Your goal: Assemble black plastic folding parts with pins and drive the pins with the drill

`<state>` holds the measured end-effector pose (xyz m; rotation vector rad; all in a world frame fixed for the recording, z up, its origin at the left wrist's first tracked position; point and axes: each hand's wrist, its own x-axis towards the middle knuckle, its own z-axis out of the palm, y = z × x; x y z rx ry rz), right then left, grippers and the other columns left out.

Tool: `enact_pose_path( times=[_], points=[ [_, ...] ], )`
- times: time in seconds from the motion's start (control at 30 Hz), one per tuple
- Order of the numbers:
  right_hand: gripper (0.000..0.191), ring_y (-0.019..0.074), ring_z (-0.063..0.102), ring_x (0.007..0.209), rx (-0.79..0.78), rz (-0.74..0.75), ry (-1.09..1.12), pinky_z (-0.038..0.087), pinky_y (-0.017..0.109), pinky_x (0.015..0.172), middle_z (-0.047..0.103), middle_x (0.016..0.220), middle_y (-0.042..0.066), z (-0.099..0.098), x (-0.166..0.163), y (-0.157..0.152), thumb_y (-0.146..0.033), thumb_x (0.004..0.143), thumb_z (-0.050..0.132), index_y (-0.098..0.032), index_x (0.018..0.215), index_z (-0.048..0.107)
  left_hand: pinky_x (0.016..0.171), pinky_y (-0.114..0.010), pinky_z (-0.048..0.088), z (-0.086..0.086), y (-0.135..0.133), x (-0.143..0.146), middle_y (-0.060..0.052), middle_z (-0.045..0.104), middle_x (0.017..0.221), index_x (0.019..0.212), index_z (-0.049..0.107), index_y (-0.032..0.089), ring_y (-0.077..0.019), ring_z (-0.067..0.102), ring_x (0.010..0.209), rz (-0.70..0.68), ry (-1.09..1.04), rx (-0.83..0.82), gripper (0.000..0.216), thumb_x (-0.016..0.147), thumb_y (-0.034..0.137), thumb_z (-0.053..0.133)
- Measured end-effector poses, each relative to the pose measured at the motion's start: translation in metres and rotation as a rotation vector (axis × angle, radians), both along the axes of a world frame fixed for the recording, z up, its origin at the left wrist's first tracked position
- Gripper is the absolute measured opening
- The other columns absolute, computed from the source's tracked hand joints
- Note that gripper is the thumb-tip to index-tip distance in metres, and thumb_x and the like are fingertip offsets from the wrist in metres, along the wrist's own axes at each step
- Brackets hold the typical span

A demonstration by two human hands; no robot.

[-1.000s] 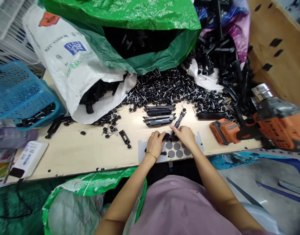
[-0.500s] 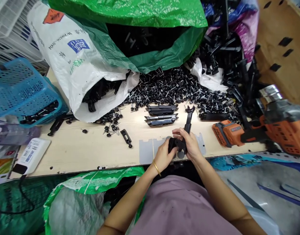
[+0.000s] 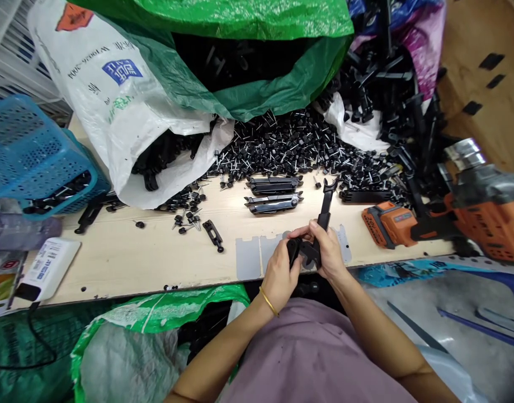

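Note:
My right hand [image 3: 329, 249] is closed around a black plastic arm with a forked tip [image 3: 324, 215], which points up and away from me. In my left hand [image 3: 281, 263] is a smaller black part [image 3: 294, 250], held against the lower end of that arm; the fingers hide most of it. Whether the two parts are joined, I cannot tell. Both hands are over the front edge of the wooden bench [image 3: 156, 257], above flat grey plates [image 3: 248, 258]. Beyond them lie two folded black bracket assemblies [image 3: 274, 202], and a small black link [image 3: 213, 235] rests to the left.
A heap of black-headed pins [image 3: 277, 143] spreads across the back. An orange cordless drill [image 3: 483, 218] lies at right. A white sack [image 3: 114, 129], a green bag [image 3: 257, 103] and a blue basket [image 3: 26, 151] hold black parts. A white box-shaped device [image 3: 51, 267] sits at left.
The view has shifted slightly. The arm's forked tip has swung a little to the right, and my left fingers now wrap further around the smaller black part.

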<state>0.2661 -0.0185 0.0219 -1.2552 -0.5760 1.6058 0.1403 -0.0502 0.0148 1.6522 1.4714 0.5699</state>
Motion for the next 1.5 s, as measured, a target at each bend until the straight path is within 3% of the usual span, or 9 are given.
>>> enact_pose_path(
  times=[0.23,0.4,0.5,0.67,0.8,0.97,1.17,1.5],
  points=[
    [0.041,0.0166,0.063,0.064,-0.032,0.050,-0.024,0.047,0.025,0.055,0.070,0.072,0.007,0.002,0.000,0.000,-0.053,0.081,0.055,-0.016,0.073,0.072,0.080,-0.036,0.051,0.001,-0.001,0.000,-0.010,0.061,0.102,0.114,0.040,0.016,-0.0228,0.062,0.096,-0.047,0.034,-0.033,0.032,0.084,0.015,0.051],
    [0.038,0.0157,0.062,0.065,0.024,0.087,-0.055,0.049,0.027,0.065,0.069,0.070,0.005,-0.005,-0.002,-0.007,-0.051,0.081,0.056,-0.018,0.069,0.070,0.085,-0.037,0.051,-0.001,-0.020,0.000,-0.011,0.059,0.107,0.119,0.037,0.018,-0.0234,0.060,0.103,-0.035,0.137,0.086,0.034,0.086,0.015,0.044],
    [0.038,0.0137,0.059,0.059,-0.016,0.142,-0.019,0.047,0.026,0.062,0.066,0.064,0.004,-0.008,-0.006,-0.014,-0.049,0.082,0.056,-0.018,0.063,0.067,0.080,-0.037,0.053,-0.001,-0.032,0.001,-0.012,0.060,0.101,0.116,0.038,0.018,-0.0244,0.062,0.097,-0.075,0.259,0.067,0.030,0.086,0.015,0.043],
    [0.038,0.0131,0.057,0.055,-0.029,-0.046,0.006,0.046,0.026,0.060,0.063,0.058,0.002,-0.014,-0.018,-0.021,-0.047,0.082,0.056,-0.018,0.057,0.061,0.076,-0.035,0.054,0.002,-0.035,-0.001,-0.010,0.060,0.101,0.117,0.037,0.019,-0.0230,0.064,0.092,-0.148,0.340,0.031,0.036,0.082,0.012,0.044],
    [0.036,0.0130,0.055,0.053,-0.058,-0.027,0.026,0.046,0.027,0.057,0.060,0.054,0.001,-0.021,-0.026,-0.023,-0.045,0.080,0.059,-0.018,0.056,0.057,0.077,-0.035,0.055,0.002,-0.032,-0.003,-0.010,0.060,0.100,0.115,0.037,0.017,-0.0226,0.064,0.091,-0.179,0.384,0.008,0.036,0.081,0.008,0.042],
    [0.034,0.0156,0.059,0.064,0.062,-0.266,0.088,0.048,0.030,0.066,0.053,0.053,-0.002,-0.024,-0.035,-0.028,-0.040,0.085,0.050,-0.022,0.057,0.047,0.076,-0.035,0.055,0.004,-0.029,-0.005,-0.010,0.060,0.098,0.113,0.040,0.016,-0.0230,0.063,0.093,-0.241,0.464,0.036,0.033,0.082,0.007,0.039],
    [0.031,0.0181,0.060,0.068,0.018,-0.206,0.052,0.049,0.032,0.067,0.049,0.051,-0.002,-0.030,-0.032,-0.028,-0.040,0.083,0.052,-0.023,0.058,0.042,0.075,-0.032,0.055,0.002,-0.028,-0.005,-0.009,0.060,0.093,0.108,0.045,0.016,-0.0212,0.063,0.090,-0.301,0.509,0.065,0.027,0.083,0.007,0.038],
    [0.031,0.0159,0.060,0.066,0.011,-0.330,0.052,0.047,0.031,0.068,0.053,0.055,-0.003,-0.046,-0.031,-0.030,-0.040,0.084,0.049,-0.022,0.060,0.040,0.077,-0.036,0.054,-0.006,-0.015,0.000,-0.012,0.060,0.099,0.109,0.042,0.014,-0.0230,0.063,0.091,-0.344,0.489,0.003,0.027,0.085,0.005,0.033]
  ],
)
